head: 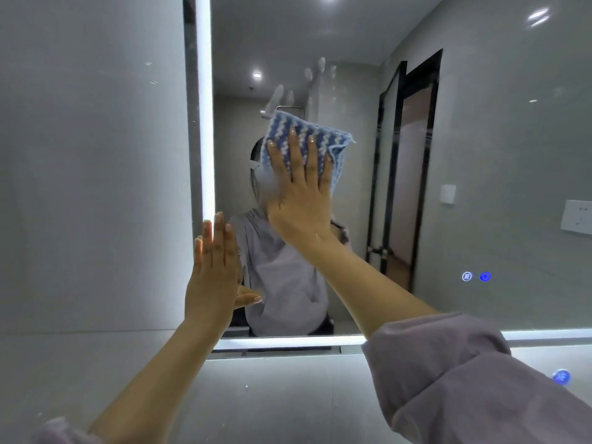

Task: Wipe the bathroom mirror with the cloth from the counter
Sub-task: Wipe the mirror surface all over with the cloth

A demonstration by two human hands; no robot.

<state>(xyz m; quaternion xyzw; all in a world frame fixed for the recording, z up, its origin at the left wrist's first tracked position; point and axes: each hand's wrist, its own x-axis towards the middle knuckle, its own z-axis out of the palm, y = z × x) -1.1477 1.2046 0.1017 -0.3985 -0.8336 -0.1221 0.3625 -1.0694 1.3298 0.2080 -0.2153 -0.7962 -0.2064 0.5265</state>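
A mirror (480, 155) hung on the far wall, filling the centre and right. The bare wall (96, 155) lay to its left. At the centre, the right grip (301, 193) lay flat over a cloth (307, 129), which was against the glass. The left grip (214, 277) was lower and further left, at the mirror's lower left corner. Two touch buttons (476, 276) sat low on the mirror's right.

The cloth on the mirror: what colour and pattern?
Blue and white zigzag stripes on the cloth, seen in the head view.
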